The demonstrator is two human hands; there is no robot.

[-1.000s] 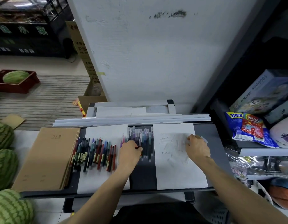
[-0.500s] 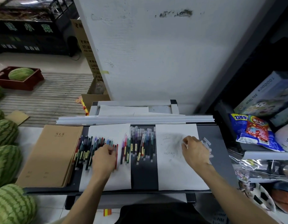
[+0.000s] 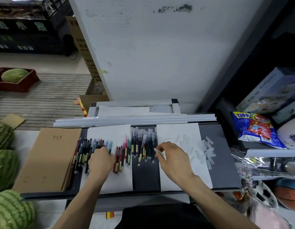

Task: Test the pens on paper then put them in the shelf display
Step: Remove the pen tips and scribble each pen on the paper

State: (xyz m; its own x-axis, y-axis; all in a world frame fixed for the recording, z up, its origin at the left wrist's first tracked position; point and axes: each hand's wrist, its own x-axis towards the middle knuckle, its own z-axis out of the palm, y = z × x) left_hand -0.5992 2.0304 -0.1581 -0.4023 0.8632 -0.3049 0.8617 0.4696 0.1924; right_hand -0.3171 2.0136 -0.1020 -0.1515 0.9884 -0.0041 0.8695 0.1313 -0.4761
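Since the frame half a second earlier, the right hand (image 3: 174, 156) has shifted toward 9 o'clock, from the middle of the right sheet (image 3: 201, 176) to its left edge, while the left hand (image 3: 101, 160) has stayed over the row of pens (image 3: 84, 151). Head view: a dark counter (image 3: 146, 176) carries two white sheets. The left sheet (image 3: 110, 134) lies at 9 o'clock of the counter's centre and the right sheet at 3 o'clock. The row of pens, in mixed colours, fans across the left sheet with tips toward 12 o'clock. A second cluster of pens (image 3: 143, 142) lies on the bare counter strip between the sheets. The left hand rests knuckles-up on the row of pens. Its grip cannot be told, for the fingers are bent and blurred. The right hand's grip is closed: thumb and forefinger pinch a clear cap (image 3: 159, 150) just beside the cluster of pens. Loose caps (image 3: 208, 151) are scattered at 3 o'clock, along the right sheet's far edge. A stack of brown notebooks (image 3: 49, 159) sits at 9 o'clock, and white strips (image 3: 135, 120) lie across 12 o'clock. Watermelons (image 3: 4, 164) stand on the floor beyond the notebooks. A shelf (image 3: 272, 152) at 3 o'clock holds snack bags (image 3: 252, 128).
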